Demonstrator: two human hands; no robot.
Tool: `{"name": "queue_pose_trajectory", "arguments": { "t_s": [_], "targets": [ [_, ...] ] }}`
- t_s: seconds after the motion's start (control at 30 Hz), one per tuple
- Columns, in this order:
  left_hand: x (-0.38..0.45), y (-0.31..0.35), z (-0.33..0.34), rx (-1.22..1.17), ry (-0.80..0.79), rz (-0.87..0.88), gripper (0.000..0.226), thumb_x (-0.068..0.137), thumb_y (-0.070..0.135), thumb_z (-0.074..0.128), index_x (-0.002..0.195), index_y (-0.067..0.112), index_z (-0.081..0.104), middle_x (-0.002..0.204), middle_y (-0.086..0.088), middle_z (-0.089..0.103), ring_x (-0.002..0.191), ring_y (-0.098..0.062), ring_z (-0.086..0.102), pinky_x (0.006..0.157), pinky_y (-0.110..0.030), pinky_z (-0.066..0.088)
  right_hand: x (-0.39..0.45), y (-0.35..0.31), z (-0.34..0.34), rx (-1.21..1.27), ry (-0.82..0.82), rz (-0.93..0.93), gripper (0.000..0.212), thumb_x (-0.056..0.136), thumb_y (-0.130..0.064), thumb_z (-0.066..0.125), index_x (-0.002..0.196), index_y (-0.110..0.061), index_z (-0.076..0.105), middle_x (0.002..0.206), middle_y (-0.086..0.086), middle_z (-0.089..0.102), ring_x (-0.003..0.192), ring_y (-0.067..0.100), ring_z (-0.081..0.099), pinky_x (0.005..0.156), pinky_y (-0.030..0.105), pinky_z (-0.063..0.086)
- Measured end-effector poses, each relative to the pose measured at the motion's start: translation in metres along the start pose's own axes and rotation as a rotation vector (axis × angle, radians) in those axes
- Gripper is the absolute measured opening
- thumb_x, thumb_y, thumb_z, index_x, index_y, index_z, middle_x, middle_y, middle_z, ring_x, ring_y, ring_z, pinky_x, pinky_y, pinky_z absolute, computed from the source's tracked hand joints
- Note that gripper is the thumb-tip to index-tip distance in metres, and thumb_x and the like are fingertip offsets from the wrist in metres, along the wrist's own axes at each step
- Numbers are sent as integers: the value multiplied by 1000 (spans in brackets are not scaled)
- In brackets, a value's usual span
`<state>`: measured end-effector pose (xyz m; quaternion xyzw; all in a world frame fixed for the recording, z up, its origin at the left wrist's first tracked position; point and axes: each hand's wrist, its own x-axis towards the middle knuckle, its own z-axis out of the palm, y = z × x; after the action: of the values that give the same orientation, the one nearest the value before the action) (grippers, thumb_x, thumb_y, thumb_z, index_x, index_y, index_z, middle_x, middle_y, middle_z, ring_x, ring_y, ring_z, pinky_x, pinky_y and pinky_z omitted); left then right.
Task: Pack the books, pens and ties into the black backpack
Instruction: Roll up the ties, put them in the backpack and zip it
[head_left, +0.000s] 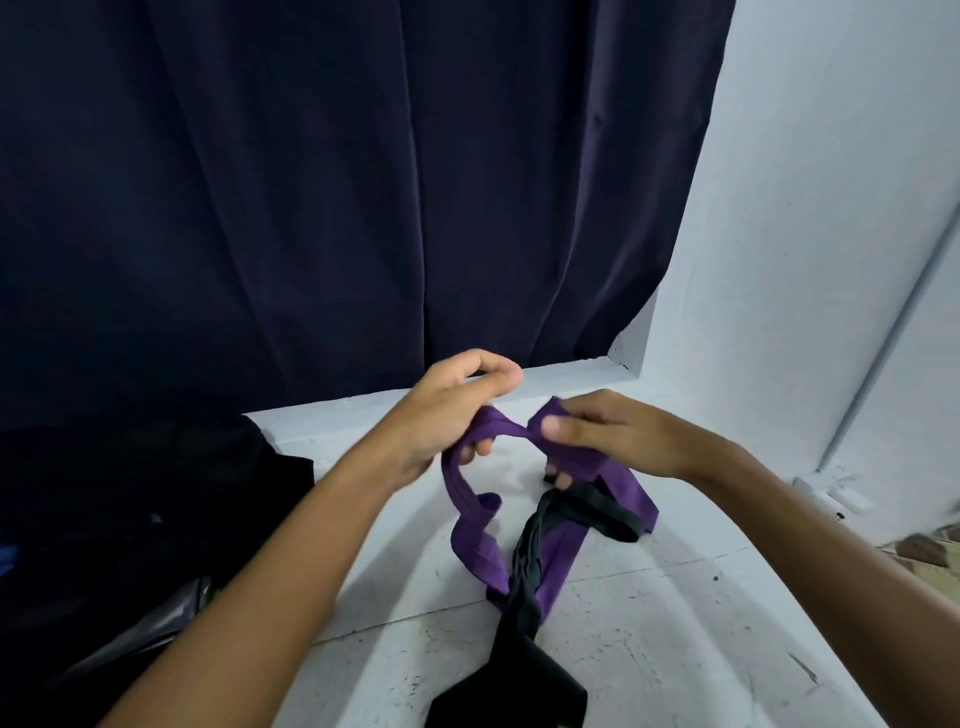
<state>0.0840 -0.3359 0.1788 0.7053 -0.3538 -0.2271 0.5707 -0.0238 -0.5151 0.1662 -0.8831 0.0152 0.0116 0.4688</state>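
Note:
A purple tie (475, 540) is stretched between both hands above a white tiled surface (675, 623). My left hand (447, 410) grips one part of it with curled fingers. My right hand (613, 436) pinches another part, thumb on top. The rest of the purple tie loops down onto the surface. A black tie (524, 613) lies across it, its wide end near the bottom edge. The black backpack (130, 519) sits at the left, dark and hard to make out.
A dark blue curtain (337, 182) hangs behind the surface. A white wall (831, 260) with a thin pipe (883, 338) stands at the right. A grey shiny item (156, 623) pokes out by the backpack.

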Motion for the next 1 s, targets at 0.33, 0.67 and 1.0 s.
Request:
{"name": "queue_pose_trajectory", "arguments": {
  "t_s": [0.33,0.67,1.0],
  "targets": [
    [25,-49,-42,32,-420,-49,60,62,21,82,115,10,56,60,2,53,55,-14,48,61,-25,46,-20,1,-22,696,-357,-93,36,83,-39,73,89,-4,72,62,11,68,45,15,64,45,19,52],
    [46,-68,-66,35,-439,-109,90,55,32,93,127,-2,52,70,3,60,67,-13,56,67,-22,46,-31,-14,-45,999,-59,-345,32,80,-41,68,81,-10,76,53,-2,64,37,4,55,41,12,46],
    [50,-99,-58,478,49,-45,52,53,29,96,85,12,60,59,5,49,55,-12,46,57,-29,39,-38,-46,-43,1155,288,-315,46,88,-37,42,65,-13,74,49,-6,57,36,1,49,42,8,42]
  ]
}}
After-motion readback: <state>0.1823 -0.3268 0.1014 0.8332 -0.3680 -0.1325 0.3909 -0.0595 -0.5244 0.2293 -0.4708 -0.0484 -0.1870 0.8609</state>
